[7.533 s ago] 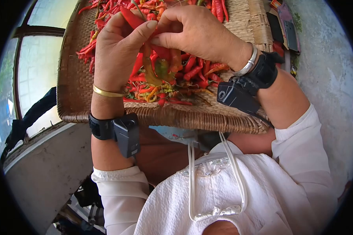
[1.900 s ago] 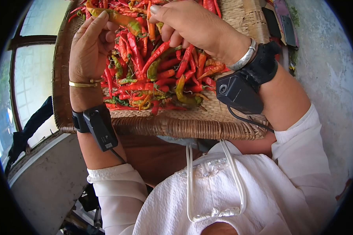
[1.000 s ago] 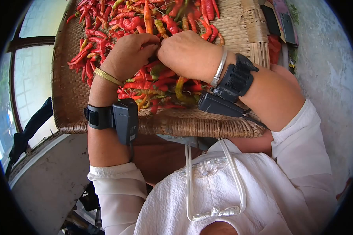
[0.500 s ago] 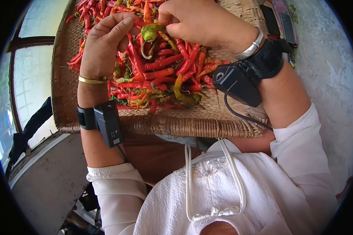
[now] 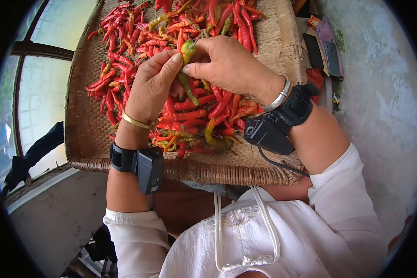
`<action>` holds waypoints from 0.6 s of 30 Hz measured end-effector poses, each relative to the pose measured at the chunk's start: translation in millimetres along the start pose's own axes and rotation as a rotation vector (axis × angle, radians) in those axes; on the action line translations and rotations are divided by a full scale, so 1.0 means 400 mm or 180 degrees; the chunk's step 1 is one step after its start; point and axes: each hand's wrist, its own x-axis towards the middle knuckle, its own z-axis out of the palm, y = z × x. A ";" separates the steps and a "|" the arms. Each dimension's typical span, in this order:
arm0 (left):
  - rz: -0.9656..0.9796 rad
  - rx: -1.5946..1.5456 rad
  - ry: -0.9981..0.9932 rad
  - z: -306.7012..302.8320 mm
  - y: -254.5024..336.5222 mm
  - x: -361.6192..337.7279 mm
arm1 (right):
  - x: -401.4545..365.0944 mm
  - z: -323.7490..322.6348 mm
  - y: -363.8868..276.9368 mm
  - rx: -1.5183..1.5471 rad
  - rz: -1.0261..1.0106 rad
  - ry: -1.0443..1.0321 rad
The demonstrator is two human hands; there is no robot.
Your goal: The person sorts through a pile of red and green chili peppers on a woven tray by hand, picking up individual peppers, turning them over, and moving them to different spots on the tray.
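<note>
A green chili pepper (image 5: 188, 52) stands between my two hands, its stem end up and its tip hanging down over the pile. My left hand (image 5: 154, 84) is closed, with thumb and fingers pinching the pepper's left side. From the other side, my right hand (image 5: 234, 69) is closed too, its thumb against the pepper just below the cap; its curled fingertips are partly hidden. Beneath both hands lies a pile of mostly red chili peppers (image 5: 185, 115), some orange or green, spread in a woven tray (image 5: 222, 173).
More red chilies (image 5: 120, 32) cover the tray's far part. Beyond the tray's right edge lie a black phone (image 5: 313, 51) and a grey phone (image 5: 331, 59). A window (image 5: 44, 88) stands at the left, with dark cloth (image 5: 37, 155) by its sill. Each wrist carries a strapped black camera.
The green pepper has turned from lying across, stem curling down, to upright with its stem up. Both hands and the tray now appear lower in view, and more of the far chilies shows.
</note>
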 end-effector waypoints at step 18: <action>0.0092 -0.0776 0.1052 -0.047 -0.004 0.017 | 0.027 -0.067 -0.002 0.2845 0.0325 0.0200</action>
